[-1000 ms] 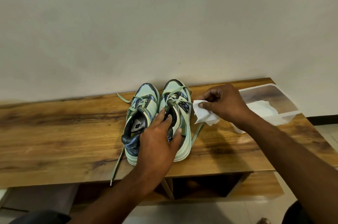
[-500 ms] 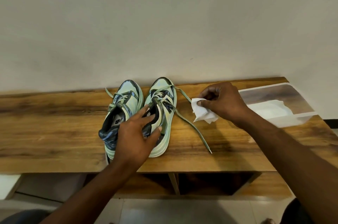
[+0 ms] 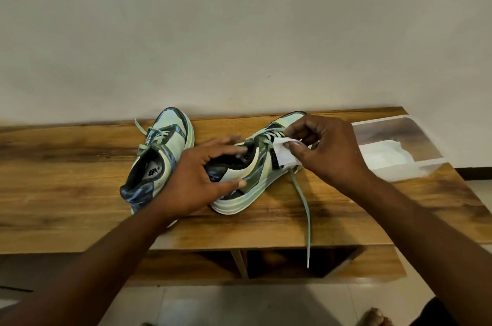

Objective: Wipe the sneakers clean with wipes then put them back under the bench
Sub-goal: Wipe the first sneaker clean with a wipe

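From the head camera I record two pale green and blue sneakers on top of the wooden bench (image 3: pixel 80 192), which stands against a plain wall. The left sneaker (image 3: pixel 159 155) sits flat on its sole, toe toward the wall, untouched by either hand. The right sneaker (image 3: pixel 250 174) is angled, toe pointing to the far right, and stands apart from its mate. My left hand (image 3: pixel 197 179) grasps this right sneaker at the collar, fingers reaching into the opening and thumb pressed on the outer side panel. My right hand (image 3: pixel 324 150) pinches a folded white wipe (image 3: pixel 283 156) between thumb and fingers and holds it against the shoe's lace area and upper side. One loose lace (image 3: pixel 306 208) trails from the shoe across the bench top and hangs over the front edge. At the far right end of the bench sits a clear plastic container (image 3: pixel 415 163) with white wipes lying inside.
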The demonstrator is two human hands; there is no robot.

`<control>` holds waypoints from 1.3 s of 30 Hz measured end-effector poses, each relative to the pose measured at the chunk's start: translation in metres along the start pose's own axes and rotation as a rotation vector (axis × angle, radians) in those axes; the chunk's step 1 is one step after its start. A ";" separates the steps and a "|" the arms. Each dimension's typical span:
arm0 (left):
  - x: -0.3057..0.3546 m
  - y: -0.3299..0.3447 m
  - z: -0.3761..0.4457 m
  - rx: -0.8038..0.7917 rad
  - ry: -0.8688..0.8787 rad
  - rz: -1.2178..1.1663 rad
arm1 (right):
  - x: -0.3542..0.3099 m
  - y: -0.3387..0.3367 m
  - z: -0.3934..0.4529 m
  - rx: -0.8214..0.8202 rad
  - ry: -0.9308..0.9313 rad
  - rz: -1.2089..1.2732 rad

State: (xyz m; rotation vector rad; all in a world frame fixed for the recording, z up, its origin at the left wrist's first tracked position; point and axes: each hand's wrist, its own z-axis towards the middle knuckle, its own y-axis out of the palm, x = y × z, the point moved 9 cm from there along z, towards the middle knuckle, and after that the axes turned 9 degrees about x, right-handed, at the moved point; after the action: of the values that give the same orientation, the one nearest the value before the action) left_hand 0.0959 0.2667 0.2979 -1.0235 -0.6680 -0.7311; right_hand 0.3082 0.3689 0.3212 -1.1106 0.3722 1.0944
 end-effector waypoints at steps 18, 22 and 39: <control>-0.055 0.005 0.000 0.300 -0.354 -0.241 | -0.033 0.024 -0.016 0.171 -0.173 -0.020; -0.052 0.010 -0.002 0.313 -0.411 -0.303 | -0.042 0.022 -0.023 0.181 -0.250 -0.062; -0.062 0.011 0.002 0.333 -0.519 -0.401 | -0.050 0.040 -0.016 0.180 -0.263 -0.076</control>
State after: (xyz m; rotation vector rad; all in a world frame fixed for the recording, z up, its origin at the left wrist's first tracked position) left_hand 0.0679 0.2860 0.2444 -0.7760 -1.4246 -0.6669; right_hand 0.2549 0.3303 0.3283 -0.8046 0.2139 1.1006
